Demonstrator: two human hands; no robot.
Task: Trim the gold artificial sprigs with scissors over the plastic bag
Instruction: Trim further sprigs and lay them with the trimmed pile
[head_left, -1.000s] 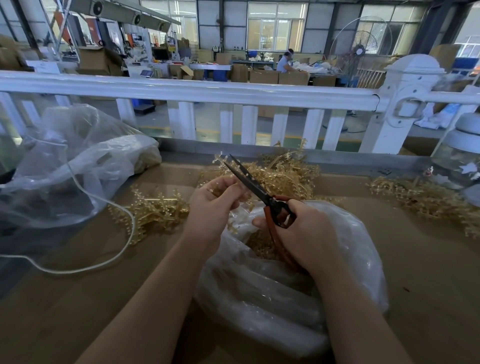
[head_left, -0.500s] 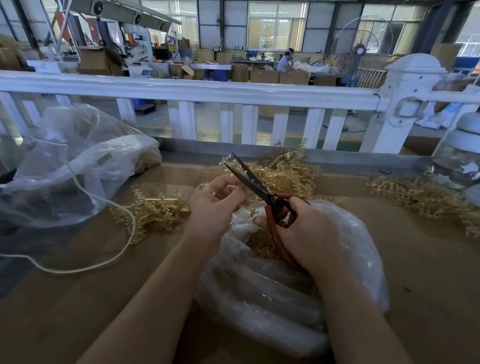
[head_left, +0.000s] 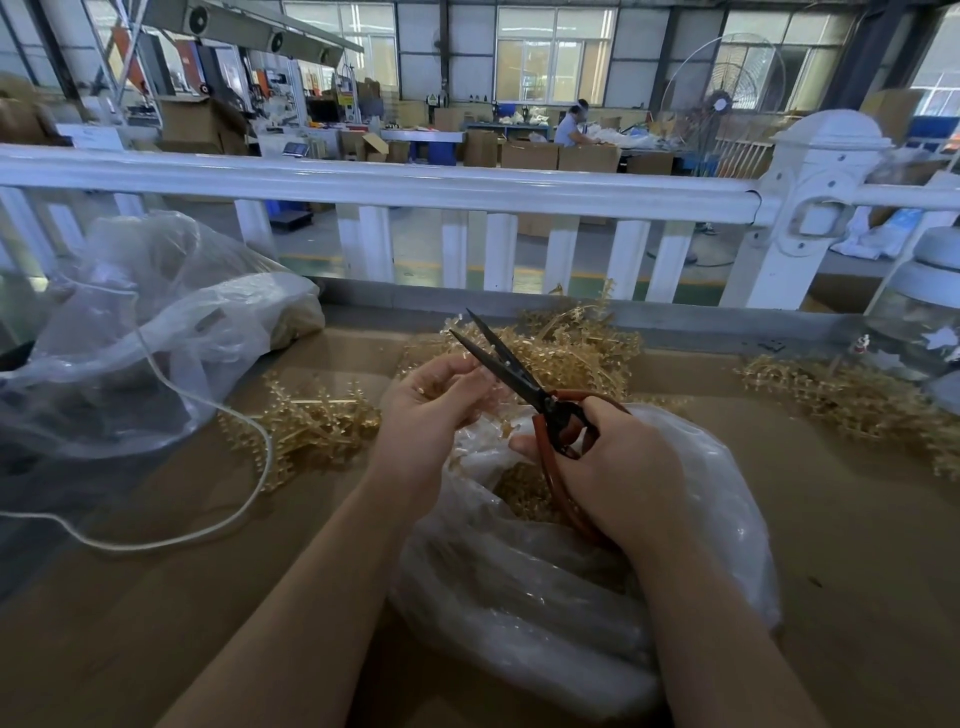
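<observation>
right hand (head_left: 618, 462) grips scissors (head_left: 511, 371), blades parted, pointing 11 o'clock | left hand (head_left: 431, 405) pinches small gold sprig (head_left: 480, 410) beside blades | plastic bag (head_left: 571, 587) below hands | loose sprigs (head_left: 311, 426) at 9 o'clock

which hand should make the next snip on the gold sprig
Right. The right hand already grips the scissors, blades open beside the left hand, which pinches a small sprig piece above the plastic bag.
</observation>
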